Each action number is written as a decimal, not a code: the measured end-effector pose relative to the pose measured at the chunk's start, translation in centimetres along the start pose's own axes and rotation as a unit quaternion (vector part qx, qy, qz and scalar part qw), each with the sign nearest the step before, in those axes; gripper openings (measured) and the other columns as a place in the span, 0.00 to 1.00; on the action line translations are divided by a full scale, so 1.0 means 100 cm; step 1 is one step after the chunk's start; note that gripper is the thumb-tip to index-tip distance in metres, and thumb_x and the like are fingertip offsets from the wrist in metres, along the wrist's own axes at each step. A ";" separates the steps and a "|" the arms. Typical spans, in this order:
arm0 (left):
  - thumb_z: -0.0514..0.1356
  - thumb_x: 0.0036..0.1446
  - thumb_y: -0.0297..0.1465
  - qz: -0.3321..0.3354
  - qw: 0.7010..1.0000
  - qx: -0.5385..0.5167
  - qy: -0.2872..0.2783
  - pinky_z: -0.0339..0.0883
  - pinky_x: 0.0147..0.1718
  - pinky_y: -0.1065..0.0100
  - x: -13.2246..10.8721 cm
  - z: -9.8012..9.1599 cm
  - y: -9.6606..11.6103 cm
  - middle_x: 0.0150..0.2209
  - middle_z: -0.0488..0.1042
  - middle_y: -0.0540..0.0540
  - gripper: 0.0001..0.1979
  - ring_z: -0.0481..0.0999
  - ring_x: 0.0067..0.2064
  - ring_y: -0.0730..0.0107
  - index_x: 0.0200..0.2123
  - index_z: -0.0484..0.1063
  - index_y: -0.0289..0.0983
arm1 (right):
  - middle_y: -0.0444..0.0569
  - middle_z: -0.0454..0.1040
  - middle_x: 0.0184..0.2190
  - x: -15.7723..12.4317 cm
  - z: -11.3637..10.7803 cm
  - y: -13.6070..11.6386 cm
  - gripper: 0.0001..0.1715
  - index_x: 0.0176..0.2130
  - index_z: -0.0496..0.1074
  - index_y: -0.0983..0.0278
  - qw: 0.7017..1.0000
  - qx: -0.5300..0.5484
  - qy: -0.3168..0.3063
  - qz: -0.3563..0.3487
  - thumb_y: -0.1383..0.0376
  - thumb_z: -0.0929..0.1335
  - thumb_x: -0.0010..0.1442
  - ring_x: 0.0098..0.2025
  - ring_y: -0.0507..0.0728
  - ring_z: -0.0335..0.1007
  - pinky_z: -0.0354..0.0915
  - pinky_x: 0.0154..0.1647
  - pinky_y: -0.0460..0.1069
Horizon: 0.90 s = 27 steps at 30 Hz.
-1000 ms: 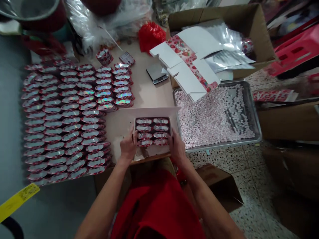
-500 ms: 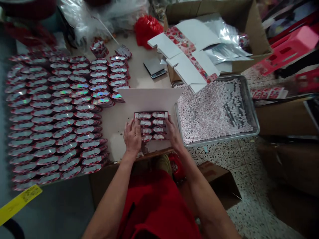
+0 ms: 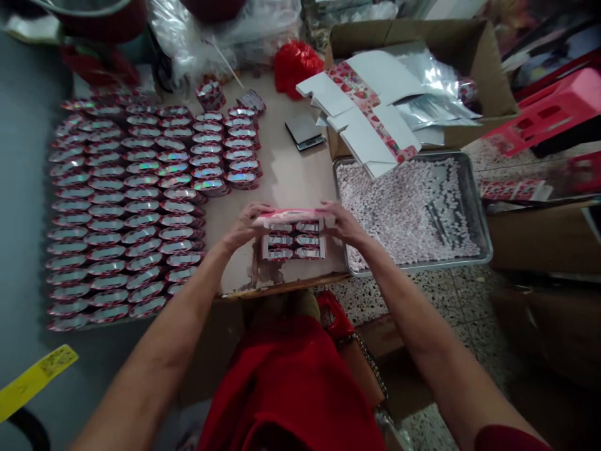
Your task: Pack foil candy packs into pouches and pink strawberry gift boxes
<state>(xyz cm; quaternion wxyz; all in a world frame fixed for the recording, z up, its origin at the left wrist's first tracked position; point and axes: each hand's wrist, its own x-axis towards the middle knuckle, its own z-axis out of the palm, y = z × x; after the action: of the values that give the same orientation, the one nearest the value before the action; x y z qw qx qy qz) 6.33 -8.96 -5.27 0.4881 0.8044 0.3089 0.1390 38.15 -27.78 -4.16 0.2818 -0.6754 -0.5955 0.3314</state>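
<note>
Left of the metal tray (image 3: pixel 422 266) stands a carton (image 3: pixel 323 248) of packets (image 3: pixel 307 253), its lid (image 3: pixel 293 217) spanning lengthwise between the left hand (image 3: pixel 247 224) and the tray-side right hand (image 3: pixel 346 223), each clasping one end

there is bare table (image 3: pixel 292 178) behind the box (image 3: pixel 322 248), so a hand could pass there. a small scale (image 3: pixel 304 129) sits further back. the raised lid (image 3: pixel 295 217), with the left hand (image 3: pixel 246 225) and right hand (image 3: pixel 346 224) on it, blocks the back of the box. rows of packs (image 3: pixel 141 237) fill the left, and the tray (image 3: pixel 422 266) stands close on the right.
</note>
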 end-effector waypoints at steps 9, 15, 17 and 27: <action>0.58 0.70 0.36 0.057 0.916 0.352 -0.184 0.40 0.73 0.32 -0.037 0.008 0.065 0.80 0.44 0.38 0.33 0.39 0.80 0.38 0.75 0.58 0.44 | 0.68 0.55 0.75 -0.027 -0.001 -0.071 0.52 0.72 0.61 0.67 0.942 -0.251 -0.178 -0.136 0.49 0.77 0.60 0.77 0.78 0.48 0.49 0.76 0.72; 0.69 0.61 0.45 0.018 0.944 0.297 -0.143 0.42 0.71 0.26 -0.041 0.043 0.061 0.80 0.41 0.36 0.45 0.37 0.80 0.33 0.76 0.56 0.47 | 0.77 0.40 0.78 -0.040 0.078 -0.094 0.74 0.76 0.48 0.75 0.934 -0.341 -0.090 -0.060 0.45 0.81 0.50 0.78 0.88 0.31 0.37 0.75 0.78; 0.72 0.59 0.43 0.021 0.965 0.241 -0.104 0.50 0.71 0.31 -0.043 0.038 0.060 0.77 0.53 0.37 0.39 0.46 0.78 0.36 0.71 0.65 0.46 | 0.77 0.41 0.77 -0.036 0.087 -0.097 0.67 0.75 0.48 0.78 0.931 -0.348 -0.082 -0.074 0.52 0.78 0.54 0.79 0.84 0.32 0.35 0.77 0.76; 0.63 0.57 0.22 -0.172 0.939 -0.011 0.296 0.72 0.59 0.52 -0.152 0.174 0.118 0.49 0.77 0.42 0.14 0.76 0.53 0.56 0.45 0.79 0.40 | 0.56 0.71 0.68 0.016 0.019 -0.114 0.52 0.71 0.65 0.61 0.969 -0.118 -0.169 -0.133 0.50 0.77 0.54 0.68 0.69 0.69 0.65 0.71 0.65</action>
<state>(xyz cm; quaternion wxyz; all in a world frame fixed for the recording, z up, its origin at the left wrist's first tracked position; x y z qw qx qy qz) 8.04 -34.63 -2.23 0.4000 0.6559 0.5716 0.2882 29.76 -24.72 3.28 0.1371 -0.5523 -0.7541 0.3277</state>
